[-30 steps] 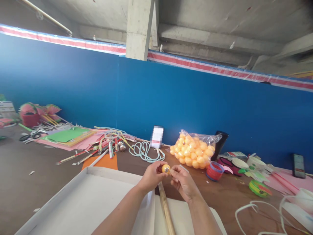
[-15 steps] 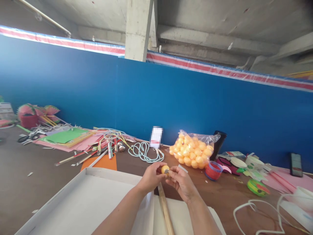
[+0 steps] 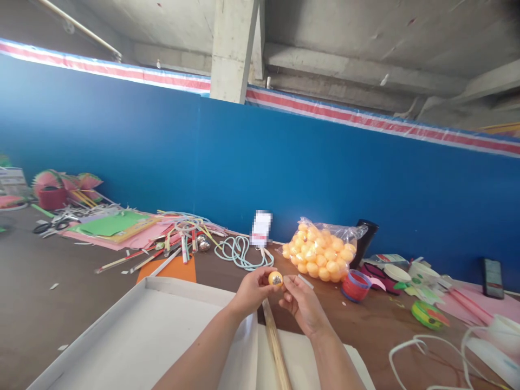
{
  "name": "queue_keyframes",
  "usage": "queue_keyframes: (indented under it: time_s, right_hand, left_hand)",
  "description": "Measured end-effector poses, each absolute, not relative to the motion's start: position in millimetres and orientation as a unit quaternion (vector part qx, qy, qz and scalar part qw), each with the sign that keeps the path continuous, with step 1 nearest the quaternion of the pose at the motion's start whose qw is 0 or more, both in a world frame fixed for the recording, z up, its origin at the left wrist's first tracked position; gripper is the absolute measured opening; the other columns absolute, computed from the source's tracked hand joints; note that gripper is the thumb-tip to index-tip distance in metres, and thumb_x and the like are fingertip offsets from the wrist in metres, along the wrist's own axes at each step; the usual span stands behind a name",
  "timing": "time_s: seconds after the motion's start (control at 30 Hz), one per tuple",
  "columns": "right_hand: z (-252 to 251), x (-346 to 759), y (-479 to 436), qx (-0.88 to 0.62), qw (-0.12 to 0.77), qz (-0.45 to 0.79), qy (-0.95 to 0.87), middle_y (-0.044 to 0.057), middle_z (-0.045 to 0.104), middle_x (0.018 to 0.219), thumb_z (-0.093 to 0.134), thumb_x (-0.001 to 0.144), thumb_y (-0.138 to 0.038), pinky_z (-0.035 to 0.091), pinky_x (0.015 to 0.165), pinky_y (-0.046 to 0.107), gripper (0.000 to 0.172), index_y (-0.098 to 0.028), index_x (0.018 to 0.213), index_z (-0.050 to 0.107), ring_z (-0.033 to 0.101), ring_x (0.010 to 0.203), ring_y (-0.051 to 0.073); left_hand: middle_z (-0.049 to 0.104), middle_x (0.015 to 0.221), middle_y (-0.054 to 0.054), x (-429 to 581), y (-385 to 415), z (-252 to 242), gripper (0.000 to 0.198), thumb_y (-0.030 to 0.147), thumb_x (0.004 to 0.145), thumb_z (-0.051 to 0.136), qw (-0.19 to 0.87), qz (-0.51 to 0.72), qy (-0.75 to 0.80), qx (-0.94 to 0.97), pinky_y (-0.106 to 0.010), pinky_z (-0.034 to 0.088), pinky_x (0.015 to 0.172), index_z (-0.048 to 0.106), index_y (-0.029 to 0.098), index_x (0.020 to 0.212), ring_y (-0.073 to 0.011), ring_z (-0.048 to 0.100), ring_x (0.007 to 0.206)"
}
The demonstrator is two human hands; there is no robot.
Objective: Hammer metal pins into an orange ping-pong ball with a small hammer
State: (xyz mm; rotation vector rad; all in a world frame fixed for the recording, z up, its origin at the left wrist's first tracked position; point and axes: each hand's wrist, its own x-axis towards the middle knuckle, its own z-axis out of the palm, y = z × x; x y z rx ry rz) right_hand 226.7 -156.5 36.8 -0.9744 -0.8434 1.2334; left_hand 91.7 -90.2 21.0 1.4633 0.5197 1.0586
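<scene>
An orange table tennis ball (image 3: 272, 278) with a shiny silver patch on its near side is pinched between the thumb and fingers of my left hand (image 3: 252, 293). Close on its right is my right hand (image 3: 304, 304), its thumb and fingers pressed together at the ball's edge. Whether anything small sits in that pinch is hidden. Below both hands a wooden stick (image 3: 276, 346) runs toward me, lying along the white box lid (image 3: 182, 325) and a pale sheet (image 3: 317, 357).
A clear bag of orange balls (image 3: 319, 252) lies behind my hands, near a red tape roll (image 3: 356, 285). Coiled pale-blue cord (image 3: 239, 252), silver balls (image 3: 203, 244), coloured paper (image 3: 114, 223) and scissors (image 3: 60, 223) spread left. A green tape measure-like disc (image 3: 428, 315) and white cord (image 3: 410, 341) lie right.
My right fingers have drawn slightly away from the ball's front, and the silver patch now shows more fully and looks smoother. My left hand keeps its hold.
</scene>
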Motion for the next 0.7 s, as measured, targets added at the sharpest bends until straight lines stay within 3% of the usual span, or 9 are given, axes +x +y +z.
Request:
queue_keyframes:
  time_s: [0.2, 0.47, 0.7]
  right_hand:
    - [36.7, 223.0, -153.3, -0.49, 0.607, 0.506, -0.367, -0.003, 0.056, 0.064, 0.071, 0.068, -0.035, 0.048, 0.042, 0.018, 0.028, -0.017, 0.088, 0.061, 0.04, 0.047, 0.005]
    - [36.1, 221.3, -154.2, -0.498, 0.609, 0.503, -0.358, -0.003, 0.055, 0.06, 0.073, 0.066, -0.033, 0.048, 0.04, 0.018, 0.027, -0.015, 0.083, 0.064, 0.039, 0.046, 0.005]
    - [33.6, 218.2, -152.0, -0.485, 0.629, 0.485, -0.367, -0.004, 0.054, 0.06, 0.069, 0.068, -0.037, 0.048, 0.04, 0.018, 0.03, -0.017, 0.089, 0.063, 0.04, 0.045, 0.006]
  left_hand:
    - [0.064, 0.092, -0.006, 89.3, -92.8, 23.7, 0.039, 0.02, 0.063, 0.068, 0.559, 0.447, 0.237, 0.657, -0.03, 0.046, 0.075, 0.06, 0.015, 0.101, -0.0182, 0.058, 0.084]
    - [0.064, 0.087, -0.004, 88.6, -95.2, 24.6, 0.037, 0.02, 0.063, 0.066, 0.527, 0.437, 0.274, 0.675, -0.028, 0.045, 0.07, 0.06, 0.016, 0.099, -0.0163, 0.057, 0.077]
    - [0.064, 0.092, -0.006, 90.2, -91.2, 21.7, 0.04, 0.027, 0.065, 0.069, 0.595, 0.448, 0.224, 0.628, -0.029, 0.045, 0.075, 0.059, 0.014, 0.101, -0.018, 0.058, 0.084]
